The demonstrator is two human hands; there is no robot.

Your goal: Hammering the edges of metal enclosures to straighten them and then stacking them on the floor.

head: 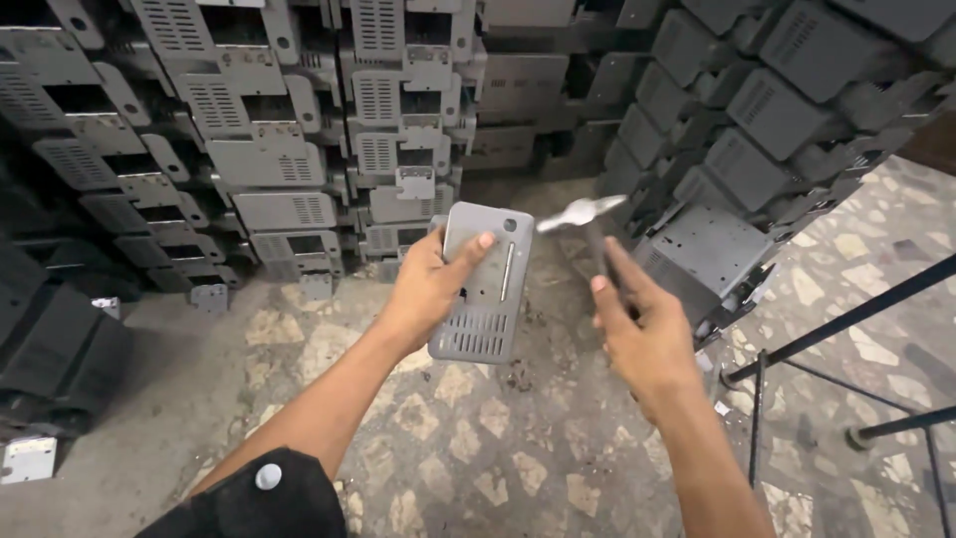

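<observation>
My left hand (430,284) grips a flat grey metal plate (488,299) with a vent grille at its lower end and a slot down its right side, holding it upright above the floor. My right hand (637,324) holds a hammer by its dark handle, and the blurred silver hammer head (581,212) hovers just right of the plate's top corner. The two hands are close together, with the plate between them.
Tall stacks of grey metal casings (259,149) line the back and left. More casings (767,110) lean in a pile at the right. A dark metal frame (846,319) stands on the stone floor (478,438) at the right. Small loose plates (28,458) lie at the left.
</observation>
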